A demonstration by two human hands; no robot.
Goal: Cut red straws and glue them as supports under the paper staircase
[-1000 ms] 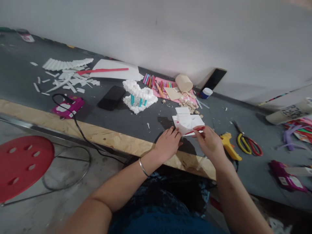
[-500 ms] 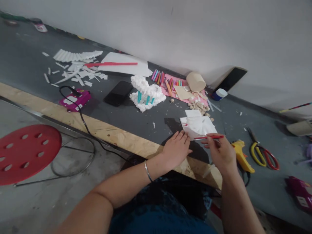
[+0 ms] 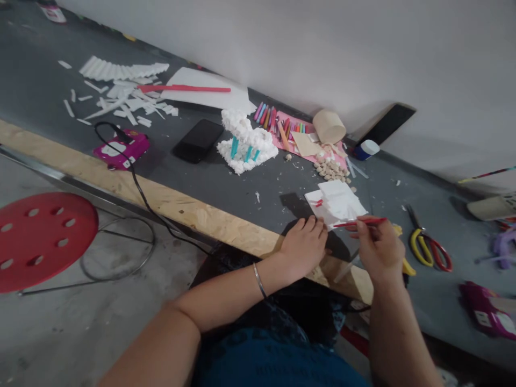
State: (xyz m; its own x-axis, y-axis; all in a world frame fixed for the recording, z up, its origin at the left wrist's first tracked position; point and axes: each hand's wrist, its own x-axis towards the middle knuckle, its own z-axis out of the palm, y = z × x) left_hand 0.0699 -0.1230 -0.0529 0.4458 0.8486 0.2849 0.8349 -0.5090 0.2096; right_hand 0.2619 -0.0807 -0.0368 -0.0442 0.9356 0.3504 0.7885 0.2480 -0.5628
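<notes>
My right hand [image 3: 379, 250] is closed in a pinch on a thin red stick [image 3: 360, 221], held level just above the near edge of a folded white paper piece [image 3: 336, 203] on the dark table. My left hand [image 3: 304, 244] rests at the paper's near left corner, fingers together and bent, touching or almost touching it. A small red mark shows on the paper's left side. Both forearms reach in from the bottom of the view.
A yellow glue gun [image 3: 405, 258] lies partly behind my right hand, scissors [image 3: 427, 247] to its right. Farther back are a white foam model [image 3: 245, 142], a black phone [image 3: 198, 141], markers on pink card [image 3: 282, 126], beads [image 3: 332, 171], and paper scraps [image 3: 121, 97]. A red stool [image 3: 42, 239] stands left.
My right hand has drawn back from the paper with the red stick, now holding it level in front. The paper lies flatter on the table. The view shifted.
</notes>
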